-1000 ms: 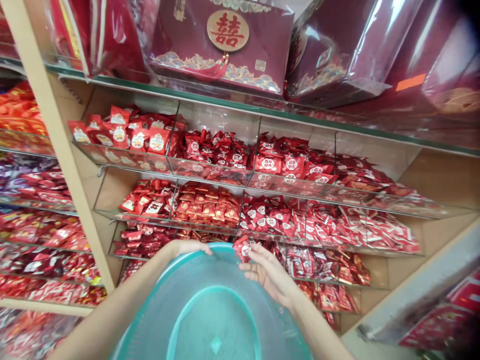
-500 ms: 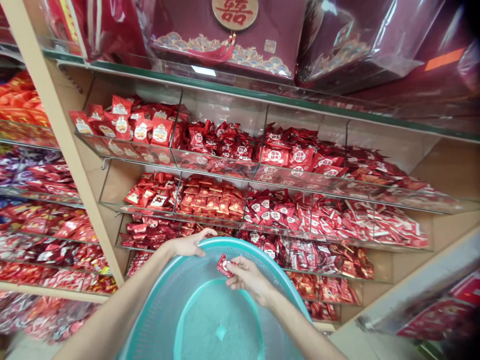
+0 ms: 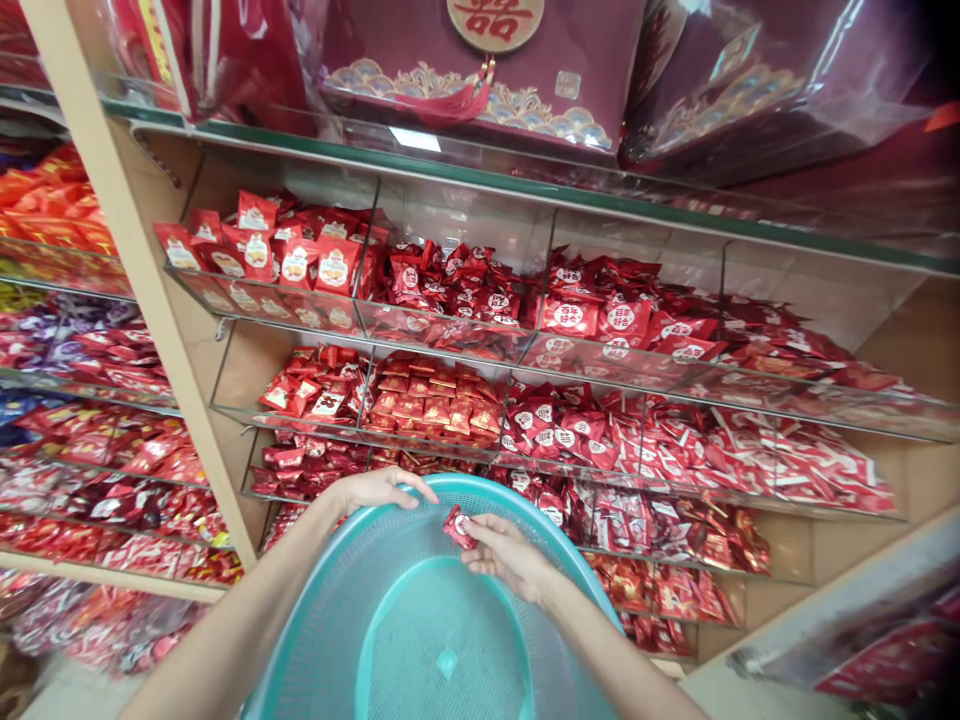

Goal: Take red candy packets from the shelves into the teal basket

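Note:
A large teal mesh basket (image 3: pixel 448 580) is below me with no packets visible on its bottom. My left hand (image 3: pixel 379 490) rests on its far rim at the left, thumb and fingers spread, with nothing seen in it. Over the inside of the basket, my right hand (image 3: pixel 502 552) pinches a small red packet (image 3: pixel 458 527) with a white label between thumb and fingers. The packet is just to the right of my left fingertips and a little lower, not touching them.
Clear-fronted shelf compartments hold red packets (image 3: pixel 435 400) behind the basket. A glass shelf (image 3: pixel 525 185) above carries large maroon bags (image 3: pixel 480 75). A pale wooden upright (image 3: pixel 142 290) separates another rack of colourful packets (image 3: pixel 67 350) at the left.
The view has shifted slightly, so the shelves appear further right. Both hands keep their places by the basket, and the red packet is still in my right hand.

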`<state>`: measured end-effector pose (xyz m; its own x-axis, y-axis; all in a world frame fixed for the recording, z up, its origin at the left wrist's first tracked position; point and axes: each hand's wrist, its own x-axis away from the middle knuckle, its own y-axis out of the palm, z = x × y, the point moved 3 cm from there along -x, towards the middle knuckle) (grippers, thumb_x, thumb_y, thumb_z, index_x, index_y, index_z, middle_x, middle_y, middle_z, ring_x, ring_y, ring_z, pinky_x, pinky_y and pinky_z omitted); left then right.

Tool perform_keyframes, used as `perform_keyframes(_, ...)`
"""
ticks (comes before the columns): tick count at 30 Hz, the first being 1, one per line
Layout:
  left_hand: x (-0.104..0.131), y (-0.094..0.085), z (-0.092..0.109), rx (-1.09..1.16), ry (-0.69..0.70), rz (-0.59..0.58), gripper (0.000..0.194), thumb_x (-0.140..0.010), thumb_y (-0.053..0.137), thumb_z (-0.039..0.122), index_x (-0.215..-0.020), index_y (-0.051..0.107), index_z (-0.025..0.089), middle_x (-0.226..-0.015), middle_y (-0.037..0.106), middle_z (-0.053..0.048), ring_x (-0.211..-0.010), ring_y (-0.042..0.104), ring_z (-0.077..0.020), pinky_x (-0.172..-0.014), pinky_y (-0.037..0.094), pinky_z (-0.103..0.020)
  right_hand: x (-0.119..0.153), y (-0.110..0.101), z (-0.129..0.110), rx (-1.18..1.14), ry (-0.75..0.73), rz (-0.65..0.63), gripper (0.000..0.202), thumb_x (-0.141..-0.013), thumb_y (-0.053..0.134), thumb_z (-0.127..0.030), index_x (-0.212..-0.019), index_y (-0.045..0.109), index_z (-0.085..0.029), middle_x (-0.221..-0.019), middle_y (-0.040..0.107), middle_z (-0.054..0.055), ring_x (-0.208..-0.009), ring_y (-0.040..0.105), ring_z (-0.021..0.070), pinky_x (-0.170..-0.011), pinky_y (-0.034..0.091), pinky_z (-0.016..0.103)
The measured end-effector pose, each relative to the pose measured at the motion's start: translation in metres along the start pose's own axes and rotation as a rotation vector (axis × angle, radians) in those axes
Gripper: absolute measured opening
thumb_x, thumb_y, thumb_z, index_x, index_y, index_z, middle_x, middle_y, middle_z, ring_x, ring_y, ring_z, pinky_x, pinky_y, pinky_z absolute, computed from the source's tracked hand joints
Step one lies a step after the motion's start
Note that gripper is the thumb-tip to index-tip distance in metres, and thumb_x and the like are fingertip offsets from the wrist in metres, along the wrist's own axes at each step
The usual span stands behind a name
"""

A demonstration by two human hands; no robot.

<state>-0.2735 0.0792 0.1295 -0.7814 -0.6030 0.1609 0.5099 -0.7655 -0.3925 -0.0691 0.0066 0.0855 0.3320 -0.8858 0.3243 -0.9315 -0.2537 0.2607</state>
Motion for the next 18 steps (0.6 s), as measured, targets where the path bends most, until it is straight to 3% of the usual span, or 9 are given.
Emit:
perform_keyframes(5,-0.004,0.002,0.007,-0.038,-0.073,0.072,0.038,-0.068,0.064,0.042,-0.102,0.064,0.024,-0.109,0.062,0.000,-0.104,0.053,-0.0176,-0.092,0.036,-0.022,-0.003,0.013,0.004,0.107,-0.101,-0.031,0.044,-0.060,0.069,-0.048,-0.086,0.053,-0.016,-0.080,0.064,0.002,-0.059,0.062,0.0111,-0.054,0.048,0.021)
perform_keyframes(9,-0.011,0.003,0.005,-0.059,-0.050,0.048,0.037,-0.066,0.067,0.041,-0.097,0.066,0.021,-0.102,0.065,-0.001,-0.098,0.056,-0.0174,-0.088,0.039,-0.022,-0.001,0.021,0.004,0.121,-0.174,-0.065,0.046,-0.061,0.067,-0.051,-0.087,0.053,-0.016,-0.080,0.064,0.003,-0.063,0.063,0.0136,-0.059,0.049,0.025)
perform_keyframes(18,-0.019,0.009,0.005,-0.061,-0.010,0.040,0.031,-0.061,0.070,0.041,-0.083,0.068,0.018,-0.083,0.067,-0.001,-0.079,0.058,-0.0139,-0.075,0.042,-0.021,0.000,0.017,0.003,0.107,-0.247,0.002,0.045,-0.063,0.065,-0.051,-0.088,0.054,-0.015,-0.083,0.065,0.005,-0.065,0.064,0.0145,-0.060,0.049,0.026)
